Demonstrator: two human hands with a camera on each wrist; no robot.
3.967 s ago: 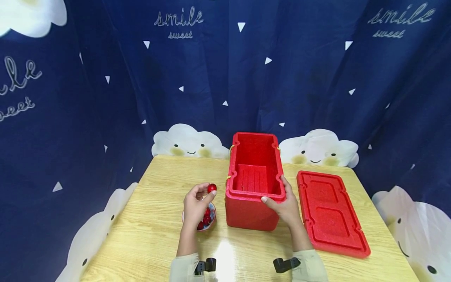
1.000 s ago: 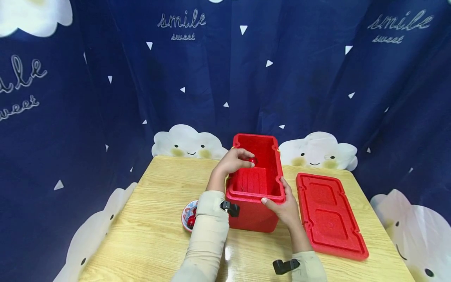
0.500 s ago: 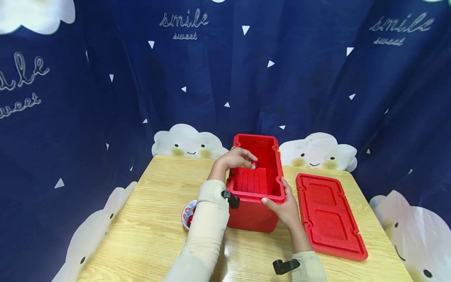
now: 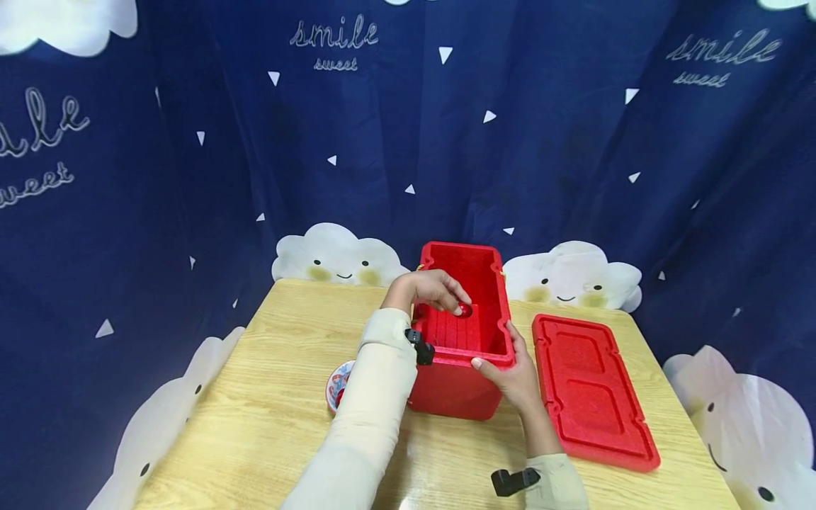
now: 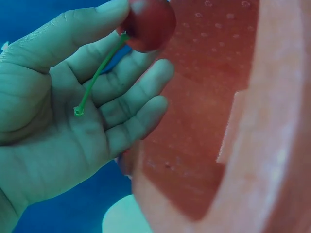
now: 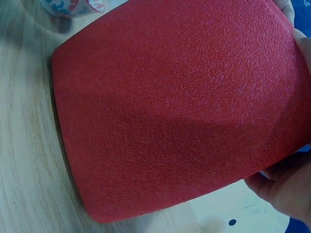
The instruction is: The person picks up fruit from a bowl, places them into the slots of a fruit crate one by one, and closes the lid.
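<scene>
My left hand [image 4: 435, 289] reaches over the left rim of a red foam box [image 4: 455, 386] and pinches a red cherry [image 4: 465, 310] between thumb and fingertips, above the box's floor. In the left wrist view the cherry [image 5: 151, 26] shows a thin green stem [image 5: 99, 70] hanging across the palm. My right hand [image 4: 513, 372] grips the box's near right corner, thumb on the front rim and fingers along the right side. A patterned bowl [image 4: 333, 382] with red cherries stands left of the box, mostly hidden behind my left sleeve.
A red lid [image 4: 593, 389] with recessed panels lies flat on the wooden table [image 4: 255, 411], right of the box. Behind the table hangs a dark blue curtain [image 4: 357, 191] printed with clouds and triangles. Yellow cord [image 4: 421, 267] shows at the box's side.
Four seconds ago my left hand held the cherry above the bowl. It has since moved right, over the box, and slightly lower in the last second. My right hand keeps its grip.
</scene>
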